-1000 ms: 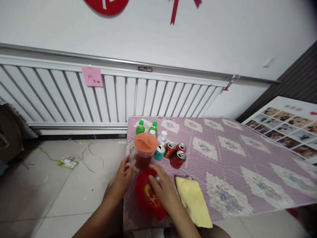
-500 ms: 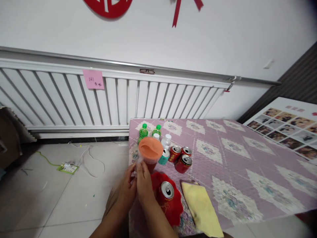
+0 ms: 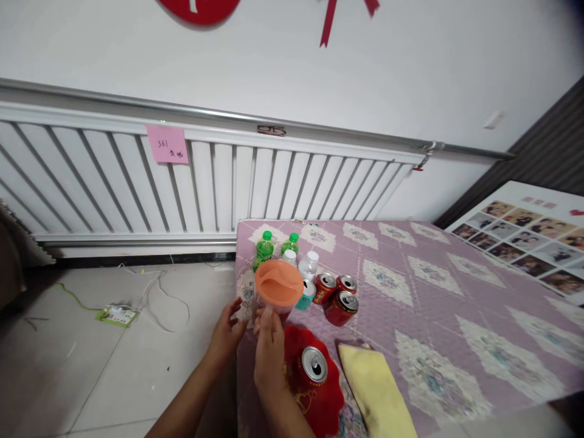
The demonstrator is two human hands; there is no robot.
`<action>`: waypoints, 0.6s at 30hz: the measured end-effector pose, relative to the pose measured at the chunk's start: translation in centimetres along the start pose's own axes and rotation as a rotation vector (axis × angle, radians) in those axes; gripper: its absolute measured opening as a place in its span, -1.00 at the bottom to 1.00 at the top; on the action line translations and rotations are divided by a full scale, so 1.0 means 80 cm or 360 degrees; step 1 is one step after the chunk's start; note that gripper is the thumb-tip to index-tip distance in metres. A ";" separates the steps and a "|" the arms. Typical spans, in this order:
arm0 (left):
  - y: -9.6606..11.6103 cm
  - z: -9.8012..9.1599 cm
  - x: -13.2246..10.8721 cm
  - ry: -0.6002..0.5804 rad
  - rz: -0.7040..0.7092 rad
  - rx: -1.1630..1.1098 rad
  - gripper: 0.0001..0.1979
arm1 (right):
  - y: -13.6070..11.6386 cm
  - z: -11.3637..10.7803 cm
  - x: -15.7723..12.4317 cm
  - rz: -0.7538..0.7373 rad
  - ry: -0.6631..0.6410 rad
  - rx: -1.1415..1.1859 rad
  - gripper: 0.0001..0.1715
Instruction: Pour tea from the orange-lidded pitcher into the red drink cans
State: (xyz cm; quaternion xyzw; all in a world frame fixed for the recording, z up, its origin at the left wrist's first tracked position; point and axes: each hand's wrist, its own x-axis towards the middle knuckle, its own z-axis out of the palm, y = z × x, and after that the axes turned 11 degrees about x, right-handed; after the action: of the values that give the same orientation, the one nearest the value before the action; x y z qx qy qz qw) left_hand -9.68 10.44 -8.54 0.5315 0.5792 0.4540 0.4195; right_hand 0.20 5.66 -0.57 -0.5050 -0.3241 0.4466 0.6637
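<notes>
A clear pitcher with an orange lid (image 3: 278,283) stands near the left edge of the cloth-covered surface. My right hand (image 3: 270,350) is closed on its handle. To the left of the pitcher, my left hand (image 3: 227,331) is open, fingers apart and empty. Close to my right hand, a red can (image 3: 314,365) with an opened top stands upright on a red scalloped tray (image 3: 336,398). Behind the pitcher are two green bottles (image 3: 264,250) and two white-capped bottles (image 3: 309,264). A teal can (image 3: 307,294) and three red cans (image 3: 342,309) stand to its right.
A folded yellow cloth (image 3: 378,389) lies right of the tray. The purple patterned cover (image 3: 387,274) reaches to a white radiator (image 3: 274,182) carrying a pink note (image 3: 166,145). On the floor at left are a power strip (image 3: 116,315) and cables. A photo board (image 3: 524,237) leans at right.
My left hand has moved away from the pitcher's handle, leftward, and opened. My right hand has closed around the handle. The view has shifted slightly.
</notes>
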 end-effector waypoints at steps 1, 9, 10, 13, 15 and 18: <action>-0.001 0.002 0.009 -0.0047 0.0017 0.0014 -0.42 | 0.000 -0.003 0.002 -0.0014 0.0009 -0.0001 -0.37; -0.002 -0.005 0.048 -0.0510 0.0191 -0.0007 -0.08 | -0.002 -0.017 0.017 -0.0061 0.0003 -0.0049 -0.44; 0.000 -0.009 0.049 -0.0516 0.0187 0.0001 -0.07 | -0.003 -0.017 0.018 -0.0061 -0.0010 -0.0051 -0.46; 0.008 -0.021 0.045 -0.0466 0.0174 0.0007 -0.02 | -0.013 -0.016 0.017 -0.0062 -0.0059 -0.0052 -0.49; 0.016 -0.030 0.039 -0.0389 0.0207 0.0002 0.00 | -0.024 -0.018 0.015 -0.0067 -0.0097 -0.0050 -0.51; 0.036 -0.047 0.026 -0.0293 0.0293 0.0025 -0.01 | -0.049 -0.025 0.009 -0.0096 -0.0173 -0.0041 -0.53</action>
State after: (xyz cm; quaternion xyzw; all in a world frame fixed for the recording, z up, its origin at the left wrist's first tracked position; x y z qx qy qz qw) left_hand -12.83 12.24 -4.88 0.6252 0.4905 0.4353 0.4231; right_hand 3.29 5.22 2.64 -0.4786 -0.3805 0.4488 0.6517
